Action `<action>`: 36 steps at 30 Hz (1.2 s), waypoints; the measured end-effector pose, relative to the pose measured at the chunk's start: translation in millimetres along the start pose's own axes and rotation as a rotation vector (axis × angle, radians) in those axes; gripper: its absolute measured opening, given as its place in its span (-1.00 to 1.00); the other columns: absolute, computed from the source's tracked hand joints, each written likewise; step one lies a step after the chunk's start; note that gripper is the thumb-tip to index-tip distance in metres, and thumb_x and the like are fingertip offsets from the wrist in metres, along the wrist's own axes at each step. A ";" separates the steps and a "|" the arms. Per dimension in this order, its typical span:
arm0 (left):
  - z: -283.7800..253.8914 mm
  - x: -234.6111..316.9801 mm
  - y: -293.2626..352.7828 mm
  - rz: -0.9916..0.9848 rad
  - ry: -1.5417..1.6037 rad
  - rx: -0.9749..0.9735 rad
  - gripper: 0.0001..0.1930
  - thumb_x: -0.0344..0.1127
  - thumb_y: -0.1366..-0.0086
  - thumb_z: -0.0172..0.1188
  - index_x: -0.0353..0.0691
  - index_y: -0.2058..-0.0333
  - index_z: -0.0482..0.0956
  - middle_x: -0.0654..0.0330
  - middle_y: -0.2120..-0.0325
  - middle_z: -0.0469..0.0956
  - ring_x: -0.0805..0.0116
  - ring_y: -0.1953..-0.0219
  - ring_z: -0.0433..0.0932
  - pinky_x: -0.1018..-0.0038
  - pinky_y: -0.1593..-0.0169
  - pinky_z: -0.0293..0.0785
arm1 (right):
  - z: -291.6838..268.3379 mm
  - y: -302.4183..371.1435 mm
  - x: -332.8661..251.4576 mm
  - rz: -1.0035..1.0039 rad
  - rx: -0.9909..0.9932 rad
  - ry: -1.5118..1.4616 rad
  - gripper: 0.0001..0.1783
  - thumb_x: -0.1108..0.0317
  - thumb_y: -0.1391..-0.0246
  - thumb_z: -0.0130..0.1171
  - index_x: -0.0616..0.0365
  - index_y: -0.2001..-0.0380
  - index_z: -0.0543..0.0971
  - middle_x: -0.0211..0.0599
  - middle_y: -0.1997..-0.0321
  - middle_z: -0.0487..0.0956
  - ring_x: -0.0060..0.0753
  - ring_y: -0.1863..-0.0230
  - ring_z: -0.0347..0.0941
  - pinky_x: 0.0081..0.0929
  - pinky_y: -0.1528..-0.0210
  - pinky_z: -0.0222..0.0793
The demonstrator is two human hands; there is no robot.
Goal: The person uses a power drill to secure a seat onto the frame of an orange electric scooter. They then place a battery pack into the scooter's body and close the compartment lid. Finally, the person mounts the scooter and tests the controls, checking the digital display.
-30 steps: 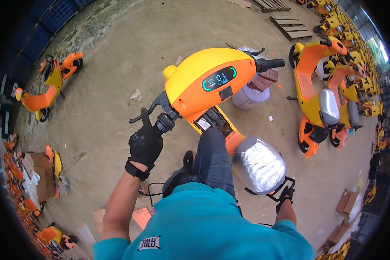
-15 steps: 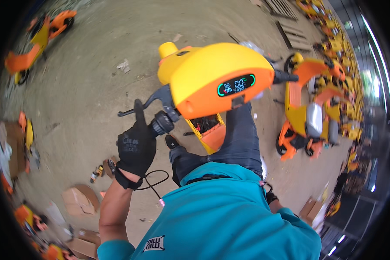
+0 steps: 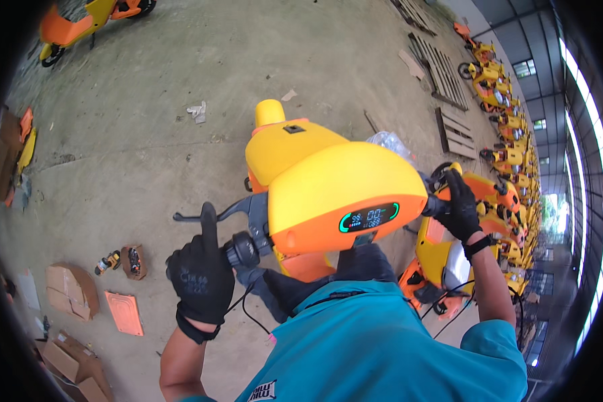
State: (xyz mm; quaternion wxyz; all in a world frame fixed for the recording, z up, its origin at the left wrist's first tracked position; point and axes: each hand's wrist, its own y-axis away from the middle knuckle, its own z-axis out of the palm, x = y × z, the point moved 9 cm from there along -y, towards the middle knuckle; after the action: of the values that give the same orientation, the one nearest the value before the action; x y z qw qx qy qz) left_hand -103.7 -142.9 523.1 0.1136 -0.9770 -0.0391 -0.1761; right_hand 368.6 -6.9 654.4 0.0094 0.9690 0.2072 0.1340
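Note:
A yellow and orange electric scooter (image 3: 335, 167) stands upright before me, its dash display (image 3: 368, 218) lit. In a black work glove, my left hand (image 3: 199, 278) is closed around the left handlebar grip (image 3: 242, 250), its index finger stretched up toward the black brake lever (image 3: 228, 208). On the other side my right hand (image 3: 459, 209), gloved as well, wraps the right handlebar grip (image 3: 435, 204); its fingertips are partly hidden. Thin black cords trail from both wrists. My legs show behind the handlebar, on either side of the orange footboard area (image 3: 305, 265).
Parked scooters (image 3: 439, 258) crowd close on my right, with a long row beyond. Wooden pallets (image 3: 455, 134) lie at the far right. To the left are cardboard boxes (image 3: 72, 291), an orange panel (image 3: 124, 313) and a cordless drill (image 3: 107, 262). Another scooter (image 3: 80, 27) stands far left.
My right hand has come up from beside my body onto the right handlebar grip. The scooter's front now sits lower in view. My left hand stays on its grip.

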 end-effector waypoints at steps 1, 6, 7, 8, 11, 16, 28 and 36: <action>0.0 5.4 -0.1 -0.035 0.011 -0.005 -0.18 -0.38 -0.04 0.25 -0.25 -0.34 0.25 0.21 0.64 0.38 0.26 0.63 0.40 0.28 0.49 0.21 | 16.2 -23.7 9.7 -0.065 -0.044 0.016 0.08 0.30 0.28 0.53 0.17 -0.35 0.21 0.11 -0.36 0.29 0.20 -0.34 0.24 -0.07 -0.29 0.23; 6.6 48.6 -13.4 -0.144 -0.016 -0.100 -0.26 -0.37 -0.11 0.25 -0.24 -0.32 0.30 0.18 0.66 0.38 0.22 0.62 0.43 0.27 0.50 0.22 | 21.3 -23.3 57.0 -0.050 0.106 -0.235 0.05 0.37 0.23 0.51 0.11 -0.38 0.21 0.04 -0.42 0.21 0.13 -0.39 0.21 -0.14 -0.32 0.29; 10.2 59.5 -21.4 -0.134 -0.026 -0.130 -0.27 -0.37 -0.11 0.26 -0.24 -0.31 0.31 0.17 0.67 0.37 0.21 0.63 0.43 0.28 0.51 0.22 | 13.2 -14.5 62.6 -0.005 0.108 -0.148 0.03 0.42 0.21 0.48 0.13 -0.38 0.21 0.02 -0.43 0.21 0.11 -0.42 0.16 -0.12 -0.37 0.20; 9.1 63.0 -24.9 -0.152 0.023 -0.095 -0.24 -0.40 -0.07 0.30 -0.25 -0.31 0.31 0.16 0.70 0.37 0.17 0.63 0.46 0.27 0.52 0.24 | 3.7 -4.9 66.2 0.011 0.181 -0.199 0.00 0.47 0.19 0.43 0.14 -0.38 0.21 0.03 -0.42 0.23 0.10 -0.42 0.15 -0.12 -0.40 0.12; 5.6 68.5 -6.8 -0.170 -0.048 -0.036 -0.13 -0.50 0.02 0.39 -0.32 -0.32 0.26 0.16 0.70 0.42 0.23 0.64 0.46 0.34 0.51 0.31 | 108.6 142.2 133.7 0.530 0.162 -0.825 -0.38 0.42 -0.01 0.28 0.19 -0.19 0.38 0.01 -0.14 0.43 0.04 -0.21 0.33 -0.16 -0.24 0.26; 5.2 75.9 1.1 -0.254 -0.030 -0.104 -0.15 -0.43 -0.11 0.40 -0.27 -0.36 0.18 0.13 0.55 0.58 0.32 0.53 0.58 0.43 0.46 0.41 | 354.3 410.2 21.2 1.517 -0.330 -1.547 -0.60 0.37 -0.15 0.18 0.22 -0.06 0.50 -0.02 0.05 0.57 -0.02 -0.05 0.47 -0.19 -0.11 0.37; 41.3 76.8 47.7 -0.342 0.024 -0.183 -0.06 -0.35 -0.18 0.32 -0.27 -0.41 -0.10 0.14 0.57 0.55 0.12 0.54 0.60 0.29 0.49 0.38 | 398.9 395.5 -60.2 1.505 -0.479 -1.717 -0.60 0.32 -0.16 0.19 0.17 -0.06 0.52 -0.07 0.09 0.60 -0.08 0.02 0.51 -0.23 -0.05 0.41; 80.1 94.4 85.7 -0.356 0.244 -0.285 0.01 -0.50 -0.10 0.21 -0.26 -0.40 -0.29 0.05 0.43 0.59 -0.08 0.38 0.62 0.11 0.36 0.49 | 405.5 373.8 -44.0 1.318 -0.598 -1.667 -0.60 0.28 -0.17 0.19 0.14 -0.06 0.53 -0.11 0.11 0.62 -0.12 0.07 0.54 -0.25 0.00 0.44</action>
State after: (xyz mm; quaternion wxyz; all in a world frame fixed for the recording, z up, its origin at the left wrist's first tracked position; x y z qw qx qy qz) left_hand 21.4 -203.8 465.5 -0.0543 -0.9325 -0.1711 -0.3134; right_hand 586.0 -351.1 279.8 0.3069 0.6347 -0.4622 -0.5379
